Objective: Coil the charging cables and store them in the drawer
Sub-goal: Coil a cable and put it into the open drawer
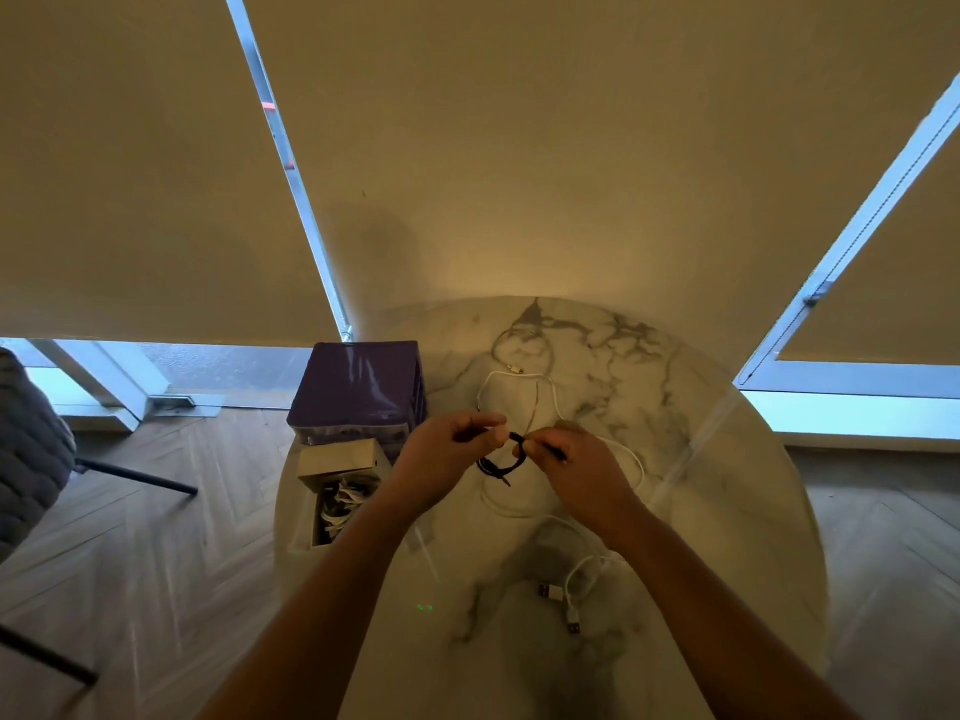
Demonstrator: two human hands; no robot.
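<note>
- Marble-topped round table (pixel 649 387) stands before drawn blinds, on a herringbone wood floor.
- Left hand (pixel 447 462) and right hand (pixel 576 470) are raised just above the table, both pinching a dark cable (pixel 501 465); the fingers of each are curled and clamped on it, with a small loop hanging between them — it looks partly coiled, not finished.
- At the table's left edge sits a purple drawer unit (pixel 358 392), and its lowest drawer (pixel 337 491) is pulled out; white coiled cables seem to lie inside already, so part of the storing appears done.
- Loose white cable (pixel 545 387) lies spread on the table beyond and under the hands, uncoiled.
- More white cable with USB plugs (pixel 563 600) lies nearer the person — also uncoiled; whether it is a separate cable or the same one I cannot tell.
- Judged so: some cables stored, the dark one in hand, at least one white one left, and the drawer not yet closed.
</note>
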